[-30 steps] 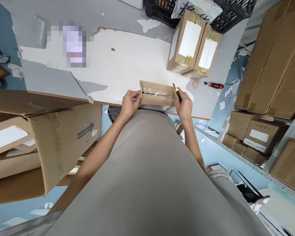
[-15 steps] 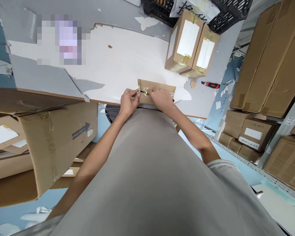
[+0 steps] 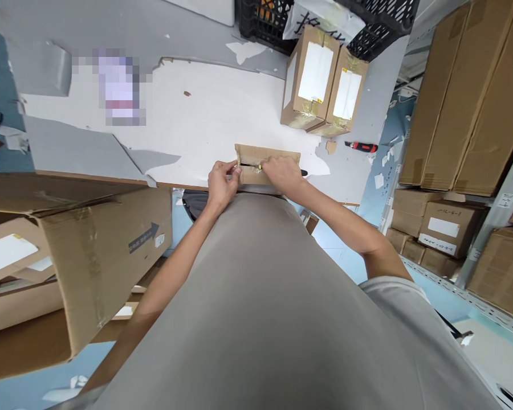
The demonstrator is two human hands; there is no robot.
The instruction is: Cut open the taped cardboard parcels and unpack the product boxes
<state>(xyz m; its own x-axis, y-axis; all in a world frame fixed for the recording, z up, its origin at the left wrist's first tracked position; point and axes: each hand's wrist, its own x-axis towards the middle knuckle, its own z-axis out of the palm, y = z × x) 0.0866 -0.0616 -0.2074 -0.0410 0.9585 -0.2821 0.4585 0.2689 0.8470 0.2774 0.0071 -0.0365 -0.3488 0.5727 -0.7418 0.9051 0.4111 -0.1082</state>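
A small, flat cardboard box [image 3: 252, 152] with clear tape lies at the table's front edge, close against my body. My left hand [image 3: 222, 181] pinches the box's left end between thumb and fingers. Wrapped in the fingers of my right hand [image 3: 284, 172] is what looks like a screwdriver [image 3: 250, 165], with a thin dark shaft and a yellow collar. Its shaft lies across the box top, pointing at my left fingertips. The black handle end shows on the far side of my right hand; the rest of the handle is hidden.
Two taped cartons [image 3: 316, 74] with white labels stand behind the box, before a black crate [image 3: 265, 25]. A red and black utility knife [image 3: 361, 147] lies at right. A big open carton [image 3: 111, 245] stands at left. Shelves with boxes [image 3: 453, 102] fill the right side.
My right hand has drawn a little to the right over the box, and more of the dark shaft and handle end shows. My left hand stays at the box's left end. The view has shifted slightly.
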